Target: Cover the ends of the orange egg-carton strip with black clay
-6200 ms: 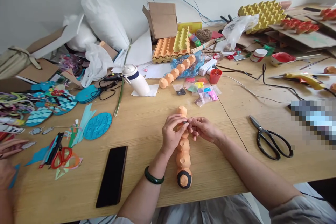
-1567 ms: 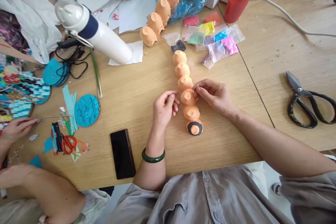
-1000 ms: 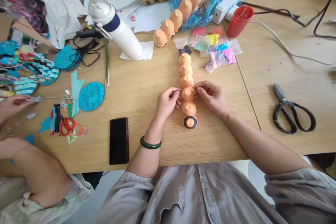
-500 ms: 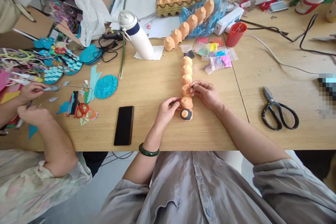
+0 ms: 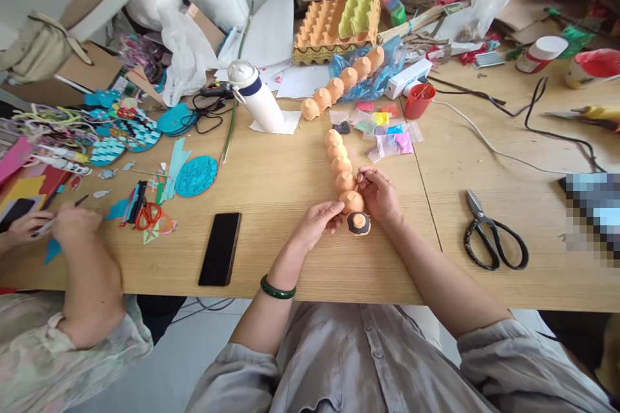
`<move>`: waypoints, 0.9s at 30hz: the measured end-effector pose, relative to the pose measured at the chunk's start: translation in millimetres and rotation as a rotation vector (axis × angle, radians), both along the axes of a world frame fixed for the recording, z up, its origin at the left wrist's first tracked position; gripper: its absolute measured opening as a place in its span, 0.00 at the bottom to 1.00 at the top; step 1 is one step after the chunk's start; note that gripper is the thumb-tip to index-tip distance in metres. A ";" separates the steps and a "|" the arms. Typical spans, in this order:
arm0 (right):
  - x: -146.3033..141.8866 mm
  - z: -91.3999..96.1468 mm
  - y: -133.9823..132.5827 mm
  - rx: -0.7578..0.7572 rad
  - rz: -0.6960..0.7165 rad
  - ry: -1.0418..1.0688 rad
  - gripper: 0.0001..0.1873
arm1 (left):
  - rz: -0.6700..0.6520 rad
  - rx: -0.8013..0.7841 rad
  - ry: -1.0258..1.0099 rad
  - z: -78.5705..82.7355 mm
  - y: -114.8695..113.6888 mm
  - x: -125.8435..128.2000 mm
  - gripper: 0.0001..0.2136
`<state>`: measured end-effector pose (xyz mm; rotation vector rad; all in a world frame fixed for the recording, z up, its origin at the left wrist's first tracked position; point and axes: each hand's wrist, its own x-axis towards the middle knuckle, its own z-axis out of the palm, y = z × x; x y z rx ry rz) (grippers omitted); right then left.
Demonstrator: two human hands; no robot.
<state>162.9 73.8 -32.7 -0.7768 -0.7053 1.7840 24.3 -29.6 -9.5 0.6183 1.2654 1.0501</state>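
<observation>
A strip of orange egg-carton cups lies on the table before me, slanting away to the left. Its near end cup carries a black ring round an orange centre. My left hand has its thumb and fingers against the left side of the second cup from the near end. On the strip's right side, my right hand is curled, fingertips at the cups' edge. Its palm side is partly hidden. Just beyond the far end are small bags of coloured clay and a black piece in clear wrap.
A second egg-carton strip, a white bottle and a red cup stand farther back. Black-handled scissors lie right, a phone left. At far left, a co-worker's hands hold a pen-like tool near blue discs.
The strip has turned, its far end now leaning left and its near end shifted right. My left hand moved right with it, and the right hand slid nearer me. The view has tilted up.
</observation>
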 end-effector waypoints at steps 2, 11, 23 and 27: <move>0.9 -0.4 2.5 0.011 0.005 -0.011 0.08 | -0.024 0.010 -0.032 0.4 7.5 3.8 0.26; 8.1 7.7 5.4 0.193 -0.038 -0.157 0.14 | 0.046 0.232 0.020 -13.9 25.3 -10.8 0.27; 7.6 33.4 -16.6 0.217 0.175 -0.228 0.08 | 0.037 0.358 0.093 -11.2 30.7 -28.3 0.23; 8.8 35.3 -15.7 0.172 0.286 -0.216 0.10 | 0.031 0.392 0.146 -12.1 30.9 -30.1 0.22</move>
